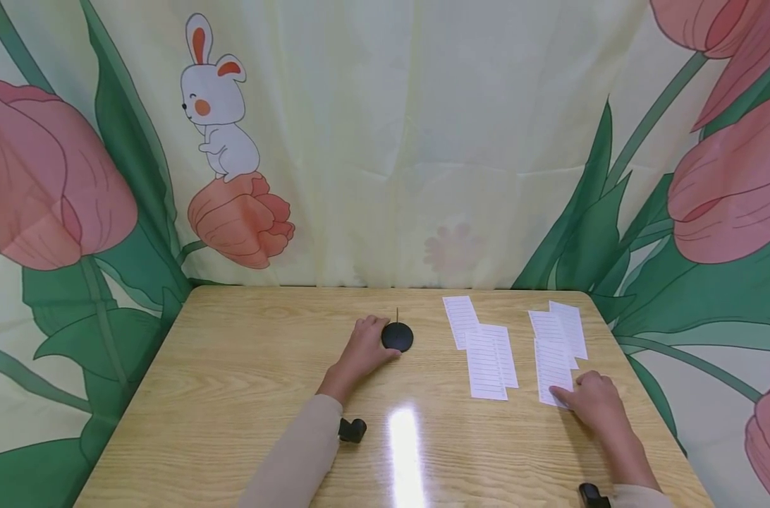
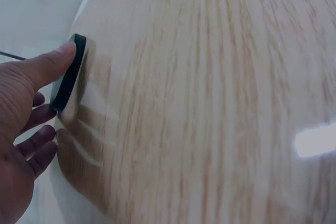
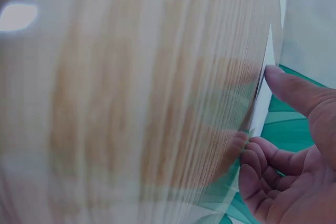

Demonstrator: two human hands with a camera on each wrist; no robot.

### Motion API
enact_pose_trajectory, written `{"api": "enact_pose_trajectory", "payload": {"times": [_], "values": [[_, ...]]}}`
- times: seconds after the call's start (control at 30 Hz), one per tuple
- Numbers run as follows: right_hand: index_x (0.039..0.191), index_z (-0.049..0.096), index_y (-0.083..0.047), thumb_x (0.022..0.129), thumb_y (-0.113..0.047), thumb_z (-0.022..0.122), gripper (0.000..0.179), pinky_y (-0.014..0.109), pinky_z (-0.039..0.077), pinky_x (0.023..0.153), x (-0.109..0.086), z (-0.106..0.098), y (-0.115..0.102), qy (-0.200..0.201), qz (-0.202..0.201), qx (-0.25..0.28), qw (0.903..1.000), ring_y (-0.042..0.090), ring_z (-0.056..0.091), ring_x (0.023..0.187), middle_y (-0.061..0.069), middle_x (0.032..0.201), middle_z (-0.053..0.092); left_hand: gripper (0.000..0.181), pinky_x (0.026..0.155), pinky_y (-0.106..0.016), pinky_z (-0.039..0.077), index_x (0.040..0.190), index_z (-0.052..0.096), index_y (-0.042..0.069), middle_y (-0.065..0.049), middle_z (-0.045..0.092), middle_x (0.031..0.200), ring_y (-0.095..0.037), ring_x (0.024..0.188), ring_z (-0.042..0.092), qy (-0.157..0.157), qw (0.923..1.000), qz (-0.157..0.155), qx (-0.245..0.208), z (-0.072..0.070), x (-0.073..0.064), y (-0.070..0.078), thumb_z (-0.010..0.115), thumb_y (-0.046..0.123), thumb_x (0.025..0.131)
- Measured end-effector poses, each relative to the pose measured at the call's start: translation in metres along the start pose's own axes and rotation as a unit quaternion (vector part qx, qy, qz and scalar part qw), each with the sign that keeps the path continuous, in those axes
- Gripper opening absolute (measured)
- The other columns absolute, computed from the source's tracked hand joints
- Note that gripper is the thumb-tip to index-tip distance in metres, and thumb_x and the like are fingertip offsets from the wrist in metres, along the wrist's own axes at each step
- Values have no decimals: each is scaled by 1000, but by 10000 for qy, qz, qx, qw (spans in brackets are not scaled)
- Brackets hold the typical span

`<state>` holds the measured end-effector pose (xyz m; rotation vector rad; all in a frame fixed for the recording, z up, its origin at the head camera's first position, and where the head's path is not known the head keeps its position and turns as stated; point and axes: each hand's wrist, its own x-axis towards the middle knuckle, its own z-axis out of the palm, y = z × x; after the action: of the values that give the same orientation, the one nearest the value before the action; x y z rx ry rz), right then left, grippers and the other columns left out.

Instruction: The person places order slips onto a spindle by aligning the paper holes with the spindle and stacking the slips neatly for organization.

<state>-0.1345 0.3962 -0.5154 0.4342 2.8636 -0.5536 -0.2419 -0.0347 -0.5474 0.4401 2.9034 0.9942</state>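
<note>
A receipt spike [image 1: 398, 337] with a round black base and thin rod is near the table's back middle. My left hand [image 1: 362, 346] grips the base by its rim, thumb on the near side and fingers round the far side. In the left wrist view, the base [image 2: 70, 74] appears nearly edge-on, with the thumb on one end. At the right, my right hand [image 1: 594, 402] has its thumb and index finger at the edges of the nearest printed paper slip [image 1: 552, 367]. The right wrist view shows the slip [image 3: 262, 106] between thumb and curled fingers.
Two overlapping groups of white printed slips lie on the wooden table [image 1: 252, 353]; the middle group [image 1: 486, 363] is between spike and right hand. A tulip-and-rabbit curtain [image 1: 372, 141] hangs behind the table. Black wrist mounts [image 1: 353, 430] sit on both forearms.
</note>
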Motion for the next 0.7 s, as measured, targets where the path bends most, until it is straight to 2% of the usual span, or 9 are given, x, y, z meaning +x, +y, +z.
{"api": "enact_pose_trajectory", "payload": {"times": [0.17,0.4,0.7], "values": [[117,54,26,89,-40,77,75,51,48,81,0,-1,0,-13,125,-33,9999,42,50,91,40,108,56,74,106,-46,48,144,58,4,-14,59,136,-33,125,51,6,9999,29,129,2,3,-1,87,37,84],[116,54,24,91,-33,77,67,54,49,83,1,-1,2,-19,206,-29,9998,41,52,90,38,106,58,67,105,-46,47,141,60,4,-12,59,133,-31,123,51,36,9998,57,197,5,4,-1,83,39,88],[118,52,23,92,-26,76,60,55,49,85,-2,2,-1,11,191,212,9996,42,53,92,39,109,58,63,103,-47,46,138,63,6,-11,58,131,-31,121,49,107,9999,-52,107,5,0,-2,84,37,87]]}}
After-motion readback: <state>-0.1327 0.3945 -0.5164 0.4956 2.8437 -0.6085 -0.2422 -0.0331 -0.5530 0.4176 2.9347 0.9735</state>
